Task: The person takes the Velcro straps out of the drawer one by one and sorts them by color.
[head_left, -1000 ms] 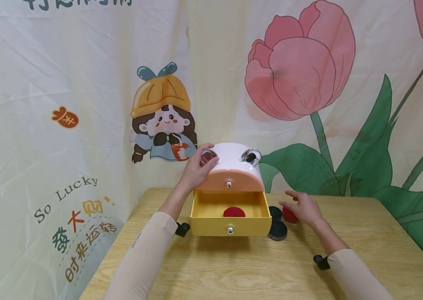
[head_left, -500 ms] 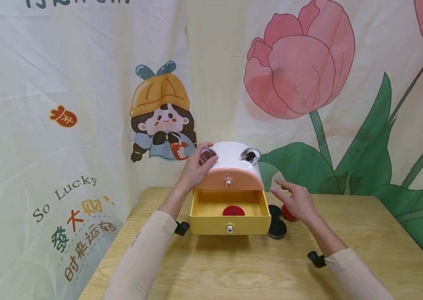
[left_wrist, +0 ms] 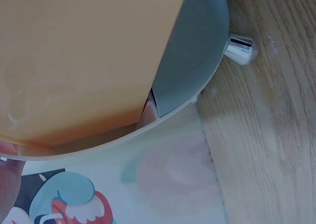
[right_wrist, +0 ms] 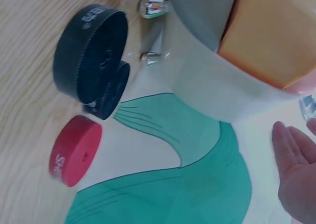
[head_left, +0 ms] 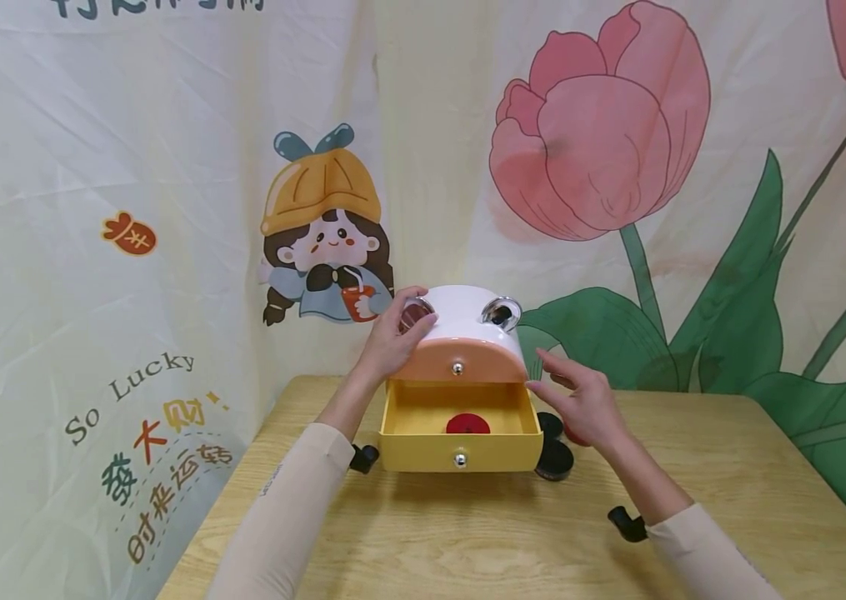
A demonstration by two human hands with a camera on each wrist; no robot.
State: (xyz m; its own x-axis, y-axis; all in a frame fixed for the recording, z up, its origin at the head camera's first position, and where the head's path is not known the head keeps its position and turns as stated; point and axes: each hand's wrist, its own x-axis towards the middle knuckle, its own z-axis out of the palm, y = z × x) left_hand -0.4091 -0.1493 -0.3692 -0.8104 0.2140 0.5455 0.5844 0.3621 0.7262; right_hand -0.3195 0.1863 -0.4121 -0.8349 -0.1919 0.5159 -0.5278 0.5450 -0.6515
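Observation:
A small desktop drawer box (head_left: 460, 317) with a white domed top and round chrome-rimmed eyes stands on the table. My left hand (head_left: 391, 340) holds its top left corner around the left eye, thumb toward the front. The lower yellow drawer (head_left: 423, 452) is pulled out, with a red roll (head_left: 468, 423) lying inside. At the box's right side, my right hand (head_left: 580, 400) is raised with fingers loosely extended and nothing in them. Beside the box lie a larger black roll (right_wrist: 91, 56), a smaller black roll (right_wrist: 111, 93) and another red roll (right_wrist: 74, 152), which look like strap tape.
The peach upper drawer (head_left: 430, 360) is closed and has a small chrome knob. Short chrome feet (right_wrist: 153, 7) hold the box above the wooden table (head_left: 430, 550). Directly behind hangs a printed cloth (head_left: 438, 150) with tulips and a cartoon figure.
My right hand has moved from the red roll on the table up and left toward the box's right side. The left hand, box and rolls stay where they were.

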